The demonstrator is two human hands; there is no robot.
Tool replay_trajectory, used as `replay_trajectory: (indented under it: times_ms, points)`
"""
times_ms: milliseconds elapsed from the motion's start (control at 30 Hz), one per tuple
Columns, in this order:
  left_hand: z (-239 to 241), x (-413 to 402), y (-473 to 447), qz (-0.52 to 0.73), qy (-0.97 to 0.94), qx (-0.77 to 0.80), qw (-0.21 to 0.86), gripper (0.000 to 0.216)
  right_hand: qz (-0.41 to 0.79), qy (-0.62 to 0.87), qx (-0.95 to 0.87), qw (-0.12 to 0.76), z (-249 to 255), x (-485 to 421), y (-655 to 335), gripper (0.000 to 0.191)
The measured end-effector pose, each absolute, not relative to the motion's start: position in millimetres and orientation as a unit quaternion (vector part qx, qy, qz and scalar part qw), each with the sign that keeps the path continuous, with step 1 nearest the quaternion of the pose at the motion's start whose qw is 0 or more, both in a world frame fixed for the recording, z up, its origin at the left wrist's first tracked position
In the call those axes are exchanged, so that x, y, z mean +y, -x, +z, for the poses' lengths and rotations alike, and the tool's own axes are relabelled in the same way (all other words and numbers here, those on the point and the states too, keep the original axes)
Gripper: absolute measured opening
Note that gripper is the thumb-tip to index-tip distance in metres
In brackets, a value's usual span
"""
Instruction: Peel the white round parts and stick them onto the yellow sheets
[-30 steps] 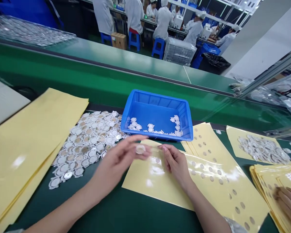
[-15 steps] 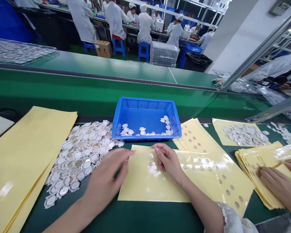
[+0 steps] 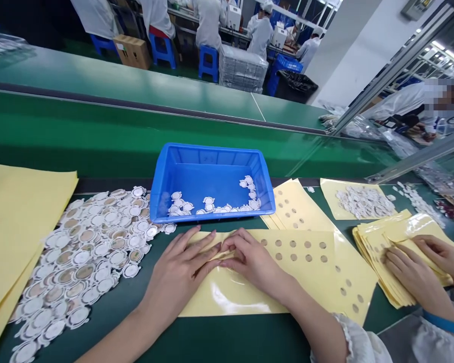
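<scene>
A yellow glossy sheet (image 3: 227, 292) with rows of small round grey spots lies on the green table in front of me. My left hand (image 3: 181, 272) rests on its left part, fingers stretched out and apart, with the thumb close to my right fingertips. My right hand (image 3: 249, 259) is closed in a pinch on the sheet, which creases between the two hands. What lies right under the fingertips is hidden. Just beyond stands a blue tray (image 3: 212, 218) with several white round pieces (image 3: 179, 204) in it. A large heap of similar round pieces (image 3: 102, 247) spreads left of my left hand.
Large yellow sheets (image 3: 18, 217) are stacked at far left. More spotted sheets (image 3: 310, 212) lie under and behind mine. At right, a co-worker's hands (image 3: 416, 272) handle a stack of yellow sheets (image 3: 382, 282). Behind it is another pile of white pieces (image 3: 365, 201). A green ledge (image 3: 136, 133) runs behind.
My left hand has moved onto the sheet beside my right hand, its fingers spreading. The sheet now creases between them. The view has shifted, so the heap and tray sit further left.
</scene>
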State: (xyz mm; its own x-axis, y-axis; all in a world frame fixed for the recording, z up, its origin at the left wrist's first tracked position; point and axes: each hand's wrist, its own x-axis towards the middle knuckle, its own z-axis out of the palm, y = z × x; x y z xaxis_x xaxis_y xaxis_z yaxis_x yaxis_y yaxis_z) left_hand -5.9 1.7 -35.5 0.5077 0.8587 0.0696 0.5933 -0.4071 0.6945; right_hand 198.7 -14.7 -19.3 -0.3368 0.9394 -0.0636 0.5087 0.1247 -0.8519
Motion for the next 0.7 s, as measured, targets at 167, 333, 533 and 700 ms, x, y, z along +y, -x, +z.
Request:
replay_trajectory:
  times_ms: [167, 333, 533, 700]
  points:
    - [-38, 5, 6, 0.21, -0.81, 0.447, 0.316, 0.033, 0.386, 0.498, -0.719, 0.293, -29, -12, -198, 0.007]
    - [-44, 2, 8, 0.21, -0.871, 0.412, 0.169, 0.039, 0.342, 0.496, -0.741, 0.296, -34, -11, -200, 0.005]
    - [-42, 2, 7, 0.208, -0.893, 0.394, 0.058, 0.041, 0.289, 0.48, -0.765, 0.317, -36, -12, -199, 0.015]
    - [-43, 2, 7, 0.223, -0.891, 0.393, 0.037, 0.042, 0.272, 0.482, -0.767, 0.324, -35, -11, -198, 0.018]
